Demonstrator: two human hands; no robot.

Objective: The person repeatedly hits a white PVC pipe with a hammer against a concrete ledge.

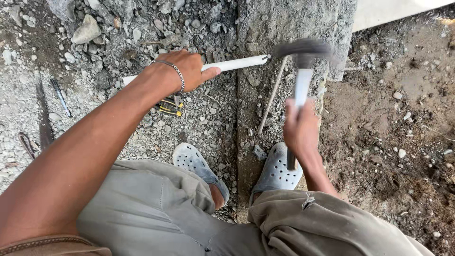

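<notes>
While the person is squatting on the gravel, a saw and a pen are lying far off on the left, well apart from the work. Next, the left hand is wrapping its grip around a white pipe, fingers pressed on it and thumb lying along it. A bracelet is sitting on that wrist. Small yellow tools are lying just under the hand.

The pipe is lying flat across the gravel, and its right end is touching the grey slab. It looks like the pipe is only starting to go in there, so most of the job seems left to do. A thin stick is leaning down beside that end.

Two grey shoes are standing below, near the slab's edge.

Further right, the right hand is squeezing its grip shut on a hammer. Its dark head is blurry and is hanging just right of the pipe end, not touching it as far as I can tell.

On the far right, brown dirt is giving open room for the swinging arm. The slab edge is close, so room there is tight.
</notes>
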